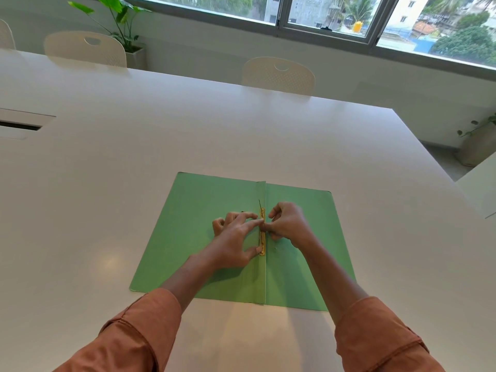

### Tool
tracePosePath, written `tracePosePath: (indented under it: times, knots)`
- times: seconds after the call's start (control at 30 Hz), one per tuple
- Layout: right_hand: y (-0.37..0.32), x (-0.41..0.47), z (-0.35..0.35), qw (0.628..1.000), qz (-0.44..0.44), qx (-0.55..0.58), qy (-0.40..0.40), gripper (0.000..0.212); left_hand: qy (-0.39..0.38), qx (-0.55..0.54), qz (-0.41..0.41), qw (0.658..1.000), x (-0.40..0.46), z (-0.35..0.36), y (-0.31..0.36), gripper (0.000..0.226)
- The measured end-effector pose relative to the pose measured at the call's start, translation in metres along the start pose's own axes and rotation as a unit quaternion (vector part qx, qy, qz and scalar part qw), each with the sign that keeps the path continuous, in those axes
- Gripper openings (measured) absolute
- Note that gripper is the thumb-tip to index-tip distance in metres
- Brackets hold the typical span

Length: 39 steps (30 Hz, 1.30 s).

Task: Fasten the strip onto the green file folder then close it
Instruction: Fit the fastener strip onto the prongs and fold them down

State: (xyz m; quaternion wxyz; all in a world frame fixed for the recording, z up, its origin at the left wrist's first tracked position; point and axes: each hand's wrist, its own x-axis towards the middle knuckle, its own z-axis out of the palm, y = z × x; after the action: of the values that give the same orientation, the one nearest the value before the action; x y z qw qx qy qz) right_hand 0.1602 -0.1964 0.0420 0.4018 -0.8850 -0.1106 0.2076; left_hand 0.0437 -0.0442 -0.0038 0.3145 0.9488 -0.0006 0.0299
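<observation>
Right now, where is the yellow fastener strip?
In the head view, the yellow metal fastener strip lies along the centre fold of the open green paper file folder on the white table, between the left hand and right hand.

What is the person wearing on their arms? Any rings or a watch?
Both arms have loose, rust-orange sleeves, the left sleeve and the right sleeve, pushed up so the forearms are bare. The cloth looks soft and has stitched seams near the cuffs. The left hand and right hand are bare: no gloves, and no rings, watch or bracelet show from this view.
</observation>
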Motion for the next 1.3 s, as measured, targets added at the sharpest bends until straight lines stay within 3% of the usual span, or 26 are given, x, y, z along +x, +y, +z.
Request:
tracePosePath:
  times: [0.23, 0.47, 0.97, 1.2, 1.3]
  knots:
    - [-0.001, 0.005, -0.007, 0.999, -0.016, 0.008, -0.040, 0.036, -0.057, 0.114, -0.020, 0.992, 0.011, -0.011, 0.008, 0.085]
    - [0.005, 0.007, -0.007, 0.998, -0.001, 0.037, -0.043, 0.036, -0.090, 0.148, -0.031, 0.984, 0.014, -0.013, 0.010, 0.091]
    - [0.009, 0.009, -0.010, 0.996, -0.023, 0.044, -0.071, 0.037, -0.059, 0.150, -0.047, 0.986, 0.016, -0.008, 0.010, 0.090]
    - [-0.001, 0.016, 0.000, 0.994, -0.106, 0.027, 0.018, 0.016, -0.064, 0.167, -0.058, 0.982, 0.018, -0.009, 0.008, 0.086]
    - [0.004, 0.020, 0.001, 0.993, -0.101, 0.025, 0.052, 0.007, -0.063, 0.175, -0.059, 0.981, 0.017, -0.009, 0.008, 0.087]
